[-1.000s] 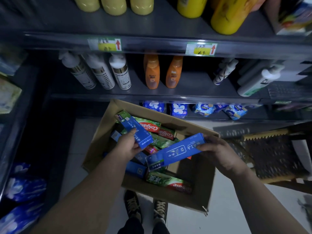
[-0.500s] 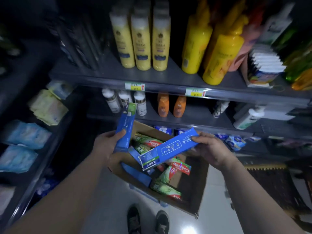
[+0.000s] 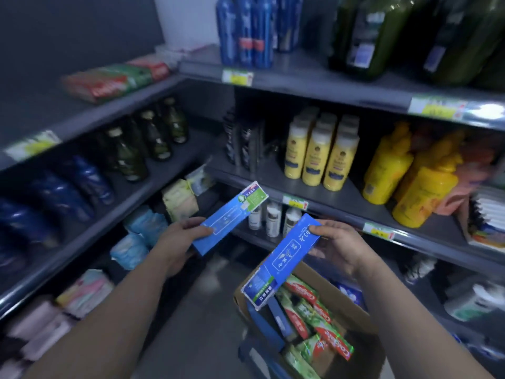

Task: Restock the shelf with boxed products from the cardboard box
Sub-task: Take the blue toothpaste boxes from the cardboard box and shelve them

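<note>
Blue left-hand carton (image 3: 229,217): long boxed product with a green-and-white panel at its far end. It is held up in the air before the corner of the shelving, slanting up to the right, well clear of the cardboard box.
Left hand (image 3: 175,242): grasps the near end of that carton, thumb across the top face, fingers curled underneath.
Right-hand carton (image 3: 284,255): second blue boxed product, held at a steep slant. Its lower end, with a green band, hangs over the near left corner of the cardboard box; its upper end sits in the right hand.
Right hand (image 3: 338,247): grips the upper end, thumb on the printed face, fingers behind.
Cartons to each other: apart, not touching; the left one is higher and further left.
Cardboard box (image 3: 328,285): open, low at the right, beneath the right forearm and to the right of the left forearm.
Box contents: red-and-green cartons (image 3: 322,332) lying jumbled, with more blue cartons (image 3: 273,318) along the left side.
Shelving: two grey runs meet at a corner. Yellow bottles (image 3: 319,157) stand on the right run beyond both hands, dark glass bottles (image 3: 153,138) on the left run.
Top left shelf: flat red-and-green packs (image 3: 114,80), too blurred to read.
</note>
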A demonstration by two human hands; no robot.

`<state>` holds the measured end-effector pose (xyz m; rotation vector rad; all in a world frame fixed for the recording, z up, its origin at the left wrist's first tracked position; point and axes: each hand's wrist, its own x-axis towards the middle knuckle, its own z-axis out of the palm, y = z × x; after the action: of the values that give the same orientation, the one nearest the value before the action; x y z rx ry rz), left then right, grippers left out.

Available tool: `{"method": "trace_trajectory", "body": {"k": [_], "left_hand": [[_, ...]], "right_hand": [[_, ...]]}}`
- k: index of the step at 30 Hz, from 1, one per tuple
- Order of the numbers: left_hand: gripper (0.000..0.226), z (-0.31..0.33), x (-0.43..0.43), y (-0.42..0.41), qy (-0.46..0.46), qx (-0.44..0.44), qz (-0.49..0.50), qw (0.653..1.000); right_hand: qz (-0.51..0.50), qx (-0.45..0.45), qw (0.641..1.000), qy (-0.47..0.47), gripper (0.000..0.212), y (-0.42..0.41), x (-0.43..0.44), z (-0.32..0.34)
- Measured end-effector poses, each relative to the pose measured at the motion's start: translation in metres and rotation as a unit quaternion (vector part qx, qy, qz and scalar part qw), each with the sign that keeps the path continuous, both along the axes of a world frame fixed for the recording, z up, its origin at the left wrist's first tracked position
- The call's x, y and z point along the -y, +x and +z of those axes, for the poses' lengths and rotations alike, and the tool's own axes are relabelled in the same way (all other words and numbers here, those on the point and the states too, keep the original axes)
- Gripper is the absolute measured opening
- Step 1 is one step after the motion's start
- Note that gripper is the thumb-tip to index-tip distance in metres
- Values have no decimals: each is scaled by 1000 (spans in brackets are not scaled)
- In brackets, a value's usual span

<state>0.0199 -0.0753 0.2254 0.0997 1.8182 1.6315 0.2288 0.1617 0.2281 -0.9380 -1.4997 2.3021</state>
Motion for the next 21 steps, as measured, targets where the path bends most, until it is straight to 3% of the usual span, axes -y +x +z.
{"method": "trace_trajectory", "body": {"k": [10,12,15,18,21], "left_hand": [[36,76,138,-38,122,-46,134,982],[27,90,176,-42,143,-62,146,977],[30,110,238,-48,158,-80,164,970],[14,129,295,-53,165,-128,228,951],[9,147,345,-58,199,-153,277,927]], "right_hand": [[65,-27,995,69,6,-107,113,71],[86,-37,993,71,10,-127,146,84],[125,-45,988,77,17,-155,197,104],[166,-50,982,81,31,-185,246,122],[207,-75,972,78,24,-213,295,141]]}}
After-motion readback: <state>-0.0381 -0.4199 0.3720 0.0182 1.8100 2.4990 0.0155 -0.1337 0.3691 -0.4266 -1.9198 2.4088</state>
